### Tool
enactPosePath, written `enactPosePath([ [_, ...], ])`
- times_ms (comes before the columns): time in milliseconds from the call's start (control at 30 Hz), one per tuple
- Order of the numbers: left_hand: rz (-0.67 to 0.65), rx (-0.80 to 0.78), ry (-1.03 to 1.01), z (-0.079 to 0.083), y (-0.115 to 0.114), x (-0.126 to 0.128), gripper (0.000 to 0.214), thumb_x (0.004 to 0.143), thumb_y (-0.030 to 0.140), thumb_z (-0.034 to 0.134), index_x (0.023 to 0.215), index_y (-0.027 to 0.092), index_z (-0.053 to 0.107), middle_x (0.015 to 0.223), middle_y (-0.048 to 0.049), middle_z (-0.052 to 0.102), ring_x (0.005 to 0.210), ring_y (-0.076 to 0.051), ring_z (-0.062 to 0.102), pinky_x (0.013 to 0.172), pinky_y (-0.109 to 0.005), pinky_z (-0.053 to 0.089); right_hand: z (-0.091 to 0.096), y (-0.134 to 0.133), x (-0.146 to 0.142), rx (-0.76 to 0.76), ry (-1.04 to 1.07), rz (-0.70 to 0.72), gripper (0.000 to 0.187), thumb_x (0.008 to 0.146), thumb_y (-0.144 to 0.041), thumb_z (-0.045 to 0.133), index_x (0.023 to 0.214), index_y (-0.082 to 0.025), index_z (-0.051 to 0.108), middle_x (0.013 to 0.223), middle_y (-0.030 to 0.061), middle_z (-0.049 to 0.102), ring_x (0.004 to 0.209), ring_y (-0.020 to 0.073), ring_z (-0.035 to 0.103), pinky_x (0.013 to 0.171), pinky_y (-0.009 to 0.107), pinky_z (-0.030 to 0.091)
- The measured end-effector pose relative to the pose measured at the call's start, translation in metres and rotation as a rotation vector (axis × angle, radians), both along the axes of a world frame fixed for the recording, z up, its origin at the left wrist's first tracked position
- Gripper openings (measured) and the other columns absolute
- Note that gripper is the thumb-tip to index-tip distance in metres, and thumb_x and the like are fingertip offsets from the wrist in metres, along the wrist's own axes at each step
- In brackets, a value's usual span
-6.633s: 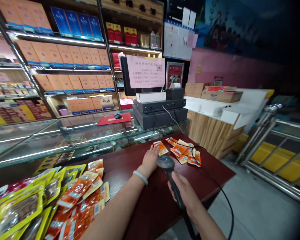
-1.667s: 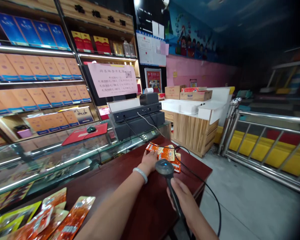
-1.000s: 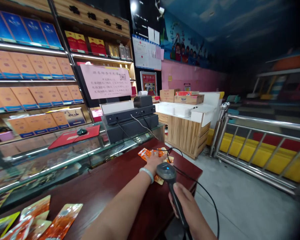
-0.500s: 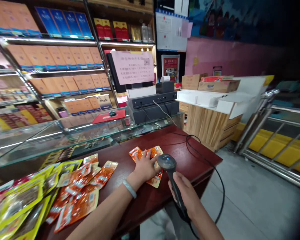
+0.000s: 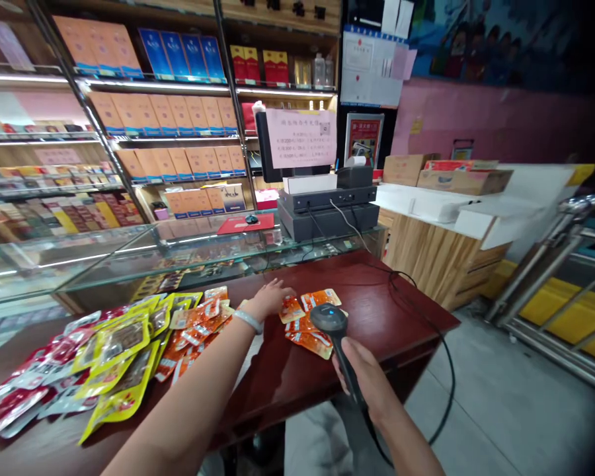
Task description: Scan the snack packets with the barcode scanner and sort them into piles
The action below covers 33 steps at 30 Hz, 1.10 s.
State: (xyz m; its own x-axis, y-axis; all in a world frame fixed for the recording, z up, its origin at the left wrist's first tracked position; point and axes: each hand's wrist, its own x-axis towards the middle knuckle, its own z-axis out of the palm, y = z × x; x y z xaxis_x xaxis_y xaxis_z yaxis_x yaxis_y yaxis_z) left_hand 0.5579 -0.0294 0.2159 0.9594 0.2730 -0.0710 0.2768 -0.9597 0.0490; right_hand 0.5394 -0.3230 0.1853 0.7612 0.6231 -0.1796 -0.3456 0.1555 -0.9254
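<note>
My right hand (image 5: 365,373) is wrapped round the handle of a black barcode scanner (image 5: 331,322), whose head has a small blue light. Several orange snack packets (image 5: 311,340) lie under and beyond the scanner head. My left hand (image 5: 268,299), with a pale bracelet at its wrist, is stretched low over the dark red table (image 5: 371,304). Its fingers are extended beside the nearest orange snack packet (image 5: 291,309); whether they touch it I cannot tell. My left forearm partly covers another pile of orange packets (image 5: 198,330).
Yellow-edged packets (image 5: 123,337) and red-and-silver packets (image 5: 34,377) are heaped at the left. Behind the table stand a glass counter (image 5: 178,261) and a monitor with a pink sign (image 5: 302,139). The scanner's black cable (image 5: 451,377) loops off the table's right side.
My left hand has moved left off the right-hand group of orange packets, uncovering them. The view has turned left. My right hand still holds the scanner over those packets.
</note>
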Motion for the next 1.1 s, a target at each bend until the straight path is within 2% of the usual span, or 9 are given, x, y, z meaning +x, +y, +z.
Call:
enactPosePath([
  [100,0.036,0.072,0.029,-0.001,-0.006,-0.02,0.063,0.066,0.036,0.08,0.124,0.022,0.058,0.132,-0.0159,0.059,0.128,-0.031,0.051,0.104,-0.042,0.042,0.006,0.004,-0.009,-0.017,0.031,-0.004,0.054,0.071,-0.071,0.067,0.076,-0.019,0.053,0.054,-0.0066,0.048,0.04,0.0052,0.036,0.038,0.016,0.026],
  [200,0.173,0.069,-0.014,-0.008,-0.015,-0.045,0.059,0.071,0.043,0.075,0.118,0.016,0.054,0.117,-0.0183,0.065,0.115,-0.033,0.061,0.094,-0.041,0.047,0.009,0.009,-0.018,-0.023,0.058,0.023,0.054,0.068,-0.07,0.069,0.076,-0.02,0.052,0.054,-0.0073,0.048,0.039,0.0046,0.035,0.038,0.016,0.024],
  [433,0.394,-0.138,-0.211,-0.034,-0.035,-0.104,0.048,0.08,0.048,0.067,0.111,0.018,0.047,0.106,-0.0155,0.07,0.1,-0.029,0.068,0.078,-0.032,0.049,0.001,0.03,-0.036,-0.002,0.038,0.095,0.054,0.069,-0.071,0.069,0.078,-0.021,0.051,0.056,-0.0072,0.047,0.042,0.0055,0.036,0.04,0.017,0.023],
  [633,0.445,-0.16,-0.274,-0.038,-0.045,-0.133,0.039,0.085,0.042,0.063,0.112,0.018,0.047,0.105,-0.0147,0.069,0.102,-0.028,0.067,0.081,-0.032,0.047,-0.004,0.042,-0.051,0.018,-0.011,0.23,0.053,0.073,-0.071,0.066,0.076,-0.02,0.052,0.055,-0.0072,0.044,0.043,0.0062,0.033,0.041,0.019,0.023],
  [800,0.576,-0.201,-0.339,-0.039,-0.034,-0.148,0.044,0.085,0.045,0.062,0.116,0.018,0.048,0.101,-0.0138,0.07,0.097,-0.028,0.068,0.079,-0.033,0.048,-0.013,0.043,-0.057,0.019,-0.022,0.274,0.051,0.077,-0.07,0.064,0.083,-0.02,0.056,0.058,-0.0062,0.045,0.045,0.0067,0.035,0.042,0.019,0.024],
  [900,0.741,-0.108,-0.494,-0.028,-0.025,-0.158,0.053,0.085,0.043,0.061,0.127,0.015,0.045,0.117,-0.0183,0.065,0.112,-0.031,0.062,0.091,-0.038,0.047,-0.02,0.04,-0.056,0.021,-0.02,0.243,0.048,0.079,-0.067,0.064,0.084,-0.019,0.056,0.059,-0.0058,0.047,0.045,0.006,0.036,0.042,0.018,0.024],
  [1000,0.859,0.111,-0.667,-0.016,-0.029,-0.155,0.072,0.084,0.044,0.063,0.143,0.015,0.035,0.15,-0.0234,0.038,0.141,-0.037,0.034,0.109,-0.051,0.033,-0.022,0.034,-0.051,0.036,-0.022,0.227,0.046,0.081,-0.064,0.064,0.085,-0.019,0.057,0.059,-0.005,0.049,0.045,0.0055,0.038,0.042,0.017,0.026],
  [1067,0.775,0.131,-0.665,-0.014,-0.04,-0.14,0.073,0.083,0.045,0.064,0.145,0.018,0.036,0.158,-0.0191,0.027,0.146,-0.037,0.022,0.114,-0.054,0.026,-0.021,0.028,-0.045,0.022,-0.013,0.186,0.048,0.079,-0.066,0.065,0.084,-0.018,0.058,0.061,-0.0036,0.052,0.046,0.006,0.041,0.043,0.017,0.03],
  [1100,0.679,0.091,-0.627,-0.015,-0.048,-0.13,0.068,0.084,0.043,0.063,0.144,0.02,0.04,0.157,-0.0167,0.03,0.146,-0.036,0.024,0.115,-0.052,0.026,-0.02,0.025,-0.042,0.015,-0.007,0.159,0.05,0.077,-0.067,0.067,0.084,-0.018,0.059,0.062,-0.0029,0.054,0.047,0.0065,0.043,0.044,0.017,0.031],
])
